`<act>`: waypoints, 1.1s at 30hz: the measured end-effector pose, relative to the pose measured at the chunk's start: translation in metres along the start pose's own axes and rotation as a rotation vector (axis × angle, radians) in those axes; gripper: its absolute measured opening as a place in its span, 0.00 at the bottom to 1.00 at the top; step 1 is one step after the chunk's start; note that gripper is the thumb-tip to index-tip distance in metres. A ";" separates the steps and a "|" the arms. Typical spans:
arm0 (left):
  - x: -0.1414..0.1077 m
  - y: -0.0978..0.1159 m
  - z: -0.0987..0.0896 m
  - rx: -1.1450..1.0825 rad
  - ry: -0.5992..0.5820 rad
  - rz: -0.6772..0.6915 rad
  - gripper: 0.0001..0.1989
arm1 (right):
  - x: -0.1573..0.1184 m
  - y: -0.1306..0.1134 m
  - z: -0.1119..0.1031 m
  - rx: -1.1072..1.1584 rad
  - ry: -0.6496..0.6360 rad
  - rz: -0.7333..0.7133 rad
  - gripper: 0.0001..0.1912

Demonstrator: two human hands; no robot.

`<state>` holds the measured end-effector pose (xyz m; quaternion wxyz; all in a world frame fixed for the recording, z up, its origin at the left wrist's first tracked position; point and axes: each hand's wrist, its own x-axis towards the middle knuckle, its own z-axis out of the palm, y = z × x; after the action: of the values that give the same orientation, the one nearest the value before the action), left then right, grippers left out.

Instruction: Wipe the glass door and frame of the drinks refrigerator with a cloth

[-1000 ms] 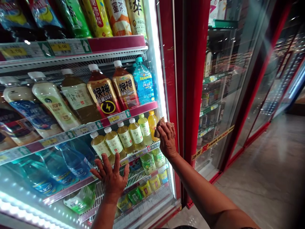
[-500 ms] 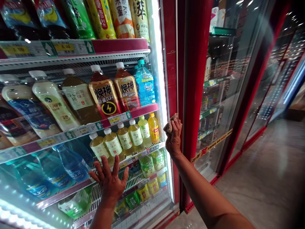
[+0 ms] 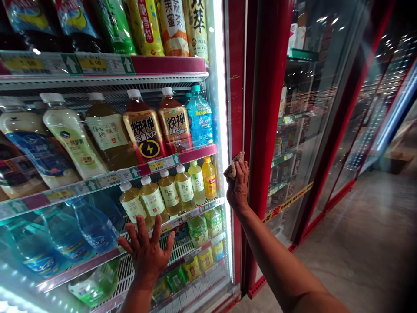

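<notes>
My right hand [image 3: 238, 187] is closed on a crumpled beige cloth [image 3: 233, 167], pressed against the red door frame [image 3: 236, 113] at the right edge of a lit drinks cooler. With its fingers spread, my left hand [image 3: 148, 250] appears in front of the lower shelves; it seems to rest on the glass door, though the contact is hard to make out. Behind its fingertips stand small bottles of pale tea [image 3: 153, 198] with white caps. No object is in the left hand.
Larger bottles [image 3: 145, 130] fill the middle shelf [image 3: 176, 158], and blue water bottles [image 3: 87, 226] lean at lower left. A thick red upright [image 3: 272, 87] separates this cooler from another glass-fronted one [image 3: 325, 108]. Grey floor [image 3: 355, 234] runs along the right.
The view has shifted slightly, and the cooler's contents appear a little displaced. My right hand with the cloth stays on the frame at nearly the same height. My left hand remains spread.
</notes>
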<state>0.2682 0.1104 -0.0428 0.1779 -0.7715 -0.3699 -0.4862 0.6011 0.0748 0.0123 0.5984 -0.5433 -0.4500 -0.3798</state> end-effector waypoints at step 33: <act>-0.005 -0.010 -0.010 -0.124 -0.122 0.044 0.44 | 0.033 -0.037 0.013 -0.024 0.089 0.020 0.26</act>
<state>0.2529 0.1083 -0.0436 0.1176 -0.8170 -0.3324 -0.4563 0.5754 0.0840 0.0555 0.6150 -0.5374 -0.4129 -0.4031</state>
